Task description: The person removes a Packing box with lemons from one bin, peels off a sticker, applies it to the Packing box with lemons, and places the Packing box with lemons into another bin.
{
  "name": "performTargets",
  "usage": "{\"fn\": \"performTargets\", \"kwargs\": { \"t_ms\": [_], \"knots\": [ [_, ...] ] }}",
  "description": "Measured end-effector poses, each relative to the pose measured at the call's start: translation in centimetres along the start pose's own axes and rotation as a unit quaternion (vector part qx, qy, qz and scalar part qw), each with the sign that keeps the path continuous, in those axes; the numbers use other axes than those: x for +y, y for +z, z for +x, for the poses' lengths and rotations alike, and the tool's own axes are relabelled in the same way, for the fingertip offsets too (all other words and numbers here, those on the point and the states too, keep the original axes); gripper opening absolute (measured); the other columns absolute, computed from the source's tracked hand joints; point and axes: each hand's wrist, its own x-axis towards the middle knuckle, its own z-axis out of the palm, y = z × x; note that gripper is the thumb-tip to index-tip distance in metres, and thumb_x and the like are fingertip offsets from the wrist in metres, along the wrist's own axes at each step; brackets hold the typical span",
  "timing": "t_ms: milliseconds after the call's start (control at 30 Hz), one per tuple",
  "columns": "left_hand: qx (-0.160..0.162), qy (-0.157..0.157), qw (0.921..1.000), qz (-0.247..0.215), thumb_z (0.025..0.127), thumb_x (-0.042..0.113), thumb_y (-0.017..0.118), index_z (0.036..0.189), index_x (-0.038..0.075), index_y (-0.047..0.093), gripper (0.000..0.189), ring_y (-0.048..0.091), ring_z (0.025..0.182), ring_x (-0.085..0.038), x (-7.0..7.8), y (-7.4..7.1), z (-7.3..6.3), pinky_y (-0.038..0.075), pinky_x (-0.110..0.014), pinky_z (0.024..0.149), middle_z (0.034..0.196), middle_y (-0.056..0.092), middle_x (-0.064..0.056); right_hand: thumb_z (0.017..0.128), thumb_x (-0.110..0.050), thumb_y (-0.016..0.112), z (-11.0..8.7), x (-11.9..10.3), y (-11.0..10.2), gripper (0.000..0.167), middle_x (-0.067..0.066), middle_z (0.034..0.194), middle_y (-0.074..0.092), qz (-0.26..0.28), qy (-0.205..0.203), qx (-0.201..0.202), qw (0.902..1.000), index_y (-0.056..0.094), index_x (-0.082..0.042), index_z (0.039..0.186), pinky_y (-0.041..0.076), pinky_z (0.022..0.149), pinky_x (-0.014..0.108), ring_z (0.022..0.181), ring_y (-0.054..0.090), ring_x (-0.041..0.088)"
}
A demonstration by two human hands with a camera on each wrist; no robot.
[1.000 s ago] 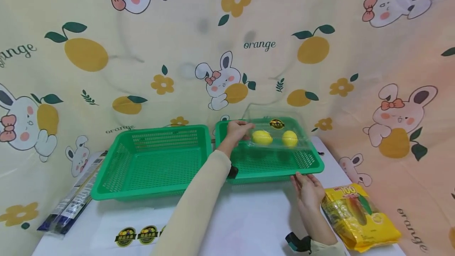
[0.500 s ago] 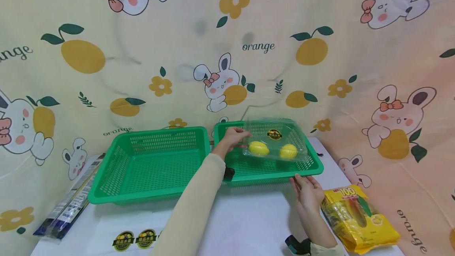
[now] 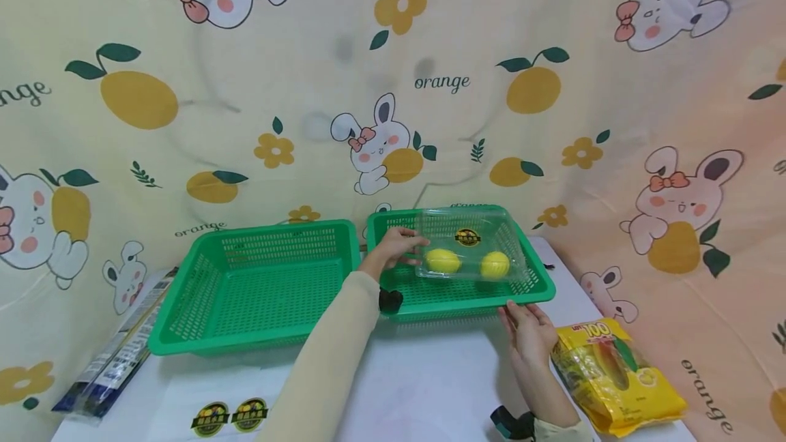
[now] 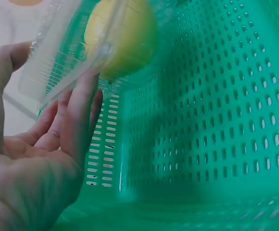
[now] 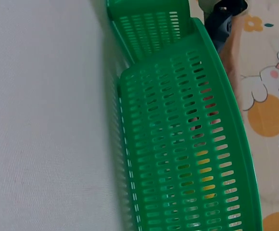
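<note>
My left hand pinches the left edge of a clear plastic clamshell box, thumb on one side and fingers on the other in the left wrist view. Two lemons sit inside it, and a black-and-gold sticker marks its top. The box is tilted over the right green basket, within its rim. At that basket's front rim, the fingertips of my right hand hold the edge. The right wrist view shows the basket's slotted side, with yellow showing through the slots; the right hand is outside that view.
A second green basket stands to the left. A yellow bag with a mango picture lies by my right wrist. Silver-and-blue plastic packaging lies at far left, and a sheet of round stickers in front. A patterned cloth hangs behind.
My left hand has lowered the clamshell box with the lemons into the right basket's outline and slightly left. My right hand stays at the front rim.
</note>
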Motion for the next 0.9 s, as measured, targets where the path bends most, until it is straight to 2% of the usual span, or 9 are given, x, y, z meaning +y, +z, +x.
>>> {"fn": "performTargets", "kwargs": {
  "t_ms": [100,267,367,433,500,567,667,767,900],
  "knots": [
    [-0.001,-0.002,0.9999,0.017,0.092,0.012,0.071,0.127,-0.001,0.052,0.042,0.06,0.098,-0.026,-0.11,-0.13,-0.25,0.063,-0.034,0.069,0.131,0.053,-0.016,0.092,0.007,0.064,-0.06,0.11,-0.06,0.033,0.001,0.087,0.061,0.0,0.002,-0.004,1.0,0.044,-0.006,0.116,0.06,0.079,0.025,0.078,0.068,0.01],
    [-0.021,-0.036,0.9977,0.054,0.09,0.016,0.069,0.096,0.002,0.062,0.016,0.059,0.088,-0.022,-0.3,-0.31,-0.38,0.063,-0.032,0.068,0.122,0.056,-0.011,0.092,0.007,0.064,-0.12,0.24,-0.09,0.032,0.001,0.086,0.061,-0.001,0.001,-0.001,1.0,0.045,-0.006,0.115,0.06,0.078,0.025,0.077,0.068,0.009],
    [-0.031,-0.054,0.9965,0.055,0.088,0.015,0.069,0.082,0.005,0.059,0.015,0.061,0.084,-0.021,-0.41,-0.33,-0.24,0.063,-0.034,0.072,0.115,0.057,-0.009,0.091,0.006,0.065,-0.13,0.2,-0.11,0.033,0.001,0.087,0.06,0.001,0.0,0.001,1.0,0.045,-0.006,0.115,0.06,0.078,0.025,0.078,0.068,0.01],
    [-0.03,-0.06,0.9964,0.051,0.088,0.014,0.069,0.079,0.006,0.057,0.017,0.062,0.086,-0.023,-0.45,-0.32,-0.18,0.063,-0.035,0.074,0.117,0.057,-0.011,0.091,0.006,0.066,-0.13,0.14,-0.11,0.034,0.001,0.089,0.061,0.003,0.002,0.003,1.0,0.045,-0.007,0.115,0.06,0.079,0.025,0.078,0.068,0.01],
    [-0.023,-0.062,0.9967,0.048,0.088,0.013,0.069,0.084,0.005,0.06,0.013,0.063,0.095,-0.026,-0.46,-0.3,-0.17,0.063,-0.036,0.074,0.124,0.056,-0.014,0.092,0.005,0.066,-0.17,0.08,-0.1,0.034,0.001,0.09,0.061,0.001,0.004,0.002,1.0,0.045,-0.007,0.116,0.06,0.08,0.025,0.079,0.068,0.01],
    [-0.02,-0.061,0.9968,0.048,0.089,0.012,0.069,0.098,0.0,0.063,0.016,0.061,0.108,-0.032,-0.44,-0.25,-0.24,0.063,-0.037,0.075,0.135,0.051,-0.017,0.092,0.005,0.066,-0.19,0.04,-0.08,0.034,0.001,0.091,0.062,-0.001,0.005,0.0,1.0,0.045,-0.007,0.116,0.059,0.08,0.025,0.08,0.069,0.01],
    [-0.013,-0.054,0.9968,0.057,0.088,0.011,0.07,0.135,-0.006,0.049,0.053,0.055,0.12,-0.039,-0.35,-0.16,-0.44,0.062,-0.039,0.076,0.146,0.041,-0.024,0.092,0.006,0.065,-0.24,-0.02,-0.04,0.034,0.001,0.091,0.063,0.0,0.004,-0.003,1.0,0.046,-0.007,0.116,0.059,0.08,0.025,0.079,0.069,0.01],
    [-0.009,-0.043,0.9967,0.068,0.089,0.009,0.069,0.149,-0.005,0.029,0.074,0.056,0.115,-0.036,-0.31,-0.08,-0.52,0.062,-0.042,0.08,0.138,0.042,-0.025,0.092,0.006,0.065,-0.27,-0.09,0.02,0.033,0.001,0.089,0.063,0.004,0.004,-0.002,1.0,0.046,-0.006,0.115,0.06,0.079,0.025,0.078,0.069,0.01],
    [-0.007,-0.033,0.997,0.069,0.09,0.007,0.068,0.15,-0.002,0.026,0.073,0.053,0.091,-0.025,-0.3,-0.03,-0.47,0.06,-0.043,0.084,0.112,0.049,-0.018,0.092,0.005,0.065,-0.29,-0.17,0.09,0.033,0.002,0.092,0.06,0.006,0.002,-0.004,1.0,0.044,-0.007,0.115,0.059,0.081,0.025,0.08,0.068,0.01]
  ]
}}
